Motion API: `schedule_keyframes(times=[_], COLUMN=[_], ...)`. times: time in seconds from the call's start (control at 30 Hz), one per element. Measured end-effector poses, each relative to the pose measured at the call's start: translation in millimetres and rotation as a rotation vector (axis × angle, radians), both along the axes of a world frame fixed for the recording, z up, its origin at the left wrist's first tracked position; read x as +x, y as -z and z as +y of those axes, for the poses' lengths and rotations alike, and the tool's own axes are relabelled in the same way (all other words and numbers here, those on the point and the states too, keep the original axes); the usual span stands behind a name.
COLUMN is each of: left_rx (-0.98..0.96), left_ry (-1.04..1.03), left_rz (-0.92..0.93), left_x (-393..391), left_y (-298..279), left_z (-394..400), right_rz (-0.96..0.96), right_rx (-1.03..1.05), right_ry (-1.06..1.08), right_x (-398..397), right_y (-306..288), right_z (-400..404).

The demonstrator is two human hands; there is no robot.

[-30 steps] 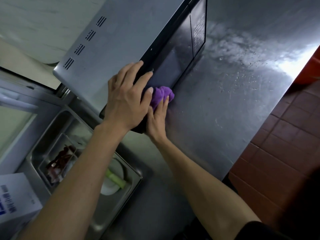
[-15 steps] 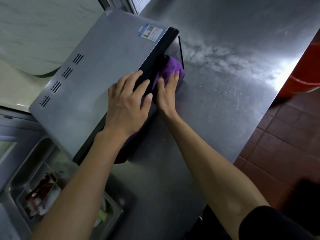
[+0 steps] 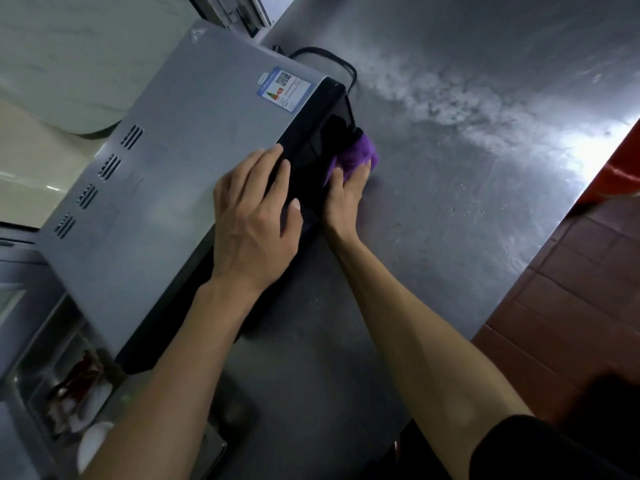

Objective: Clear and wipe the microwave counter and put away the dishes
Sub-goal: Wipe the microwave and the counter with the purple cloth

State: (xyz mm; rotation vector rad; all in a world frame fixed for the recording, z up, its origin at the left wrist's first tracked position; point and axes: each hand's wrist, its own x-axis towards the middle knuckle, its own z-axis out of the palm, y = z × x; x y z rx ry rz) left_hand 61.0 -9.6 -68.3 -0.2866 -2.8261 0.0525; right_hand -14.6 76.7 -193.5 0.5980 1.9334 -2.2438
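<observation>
microwave (image 3: 194, 174) on counter (image 3: 450, 202) | sink (image 3: 45, 393) left | cloth (image 3: 356, 155) before microwave

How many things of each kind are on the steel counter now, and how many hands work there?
Microwave: 1
Purple cloth: 1
Black power cord: 1
Hands: 2, left hand and right hand
Total: 5

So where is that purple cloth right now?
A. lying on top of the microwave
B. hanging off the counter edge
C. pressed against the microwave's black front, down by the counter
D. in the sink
C: the right hand presses the crumpled purple cloth against the grey microwave's black front, just above the steel counter.
</observation>
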Motion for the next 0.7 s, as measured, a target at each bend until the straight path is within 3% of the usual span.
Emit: schedule_keyframes(times=[0.27, 0.7], left_rx=[-0.05, -0.003], left_ry=[-0.019, -0.102], left_rz=[-0.008, -0.005], left_x=[11, 93], left_y=[3, 3], left_z=[0, -36], right_rz=[-0.089, 0.179], right_rx=[0.016, 0.131], right_ry=[-0.095, -0.188], right_x=[27, 112], right_y=[14, -27], right_z=[-10, -42])
